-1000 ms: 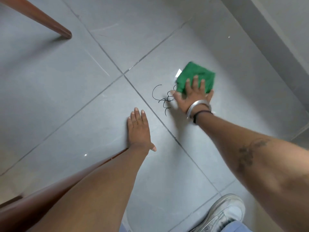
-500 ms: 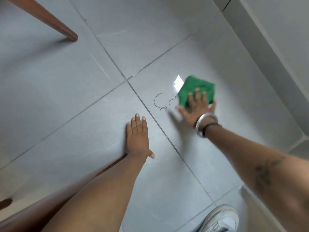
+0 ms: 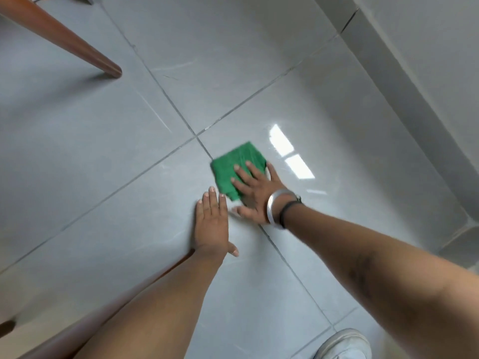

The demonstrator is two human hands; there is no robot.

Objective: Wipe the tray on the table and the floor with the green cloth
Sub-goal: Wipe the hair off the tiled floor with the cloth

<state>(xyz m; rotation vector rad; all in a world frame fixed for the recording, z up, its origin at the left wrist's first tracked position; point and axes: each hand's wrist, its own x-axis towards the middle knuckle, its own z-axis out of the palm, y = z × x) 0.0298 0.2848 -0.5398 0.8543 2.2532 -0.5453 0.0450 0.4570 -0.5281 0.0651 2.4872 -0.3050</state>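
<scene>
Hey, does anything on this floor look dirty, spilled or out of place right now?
Nothing stands out. The grey floor shows no marks or spills, only window glare. The right hand presses the green cloth flat; the left hand rests beside it.

Green cloth blurred, near corner under right hand — white shoe edge-cropped.

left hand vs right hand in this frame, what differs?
The right hand presses flat on the green cloth; the left hand lies palm down on bare floor tile, touching no cloth. The right wrist wears a silver bangle and a dark band; the left wrist is bare. The right hand's fingers are spread; the left hand's are held together. Both are palm down on the floor, close together.
</scene>
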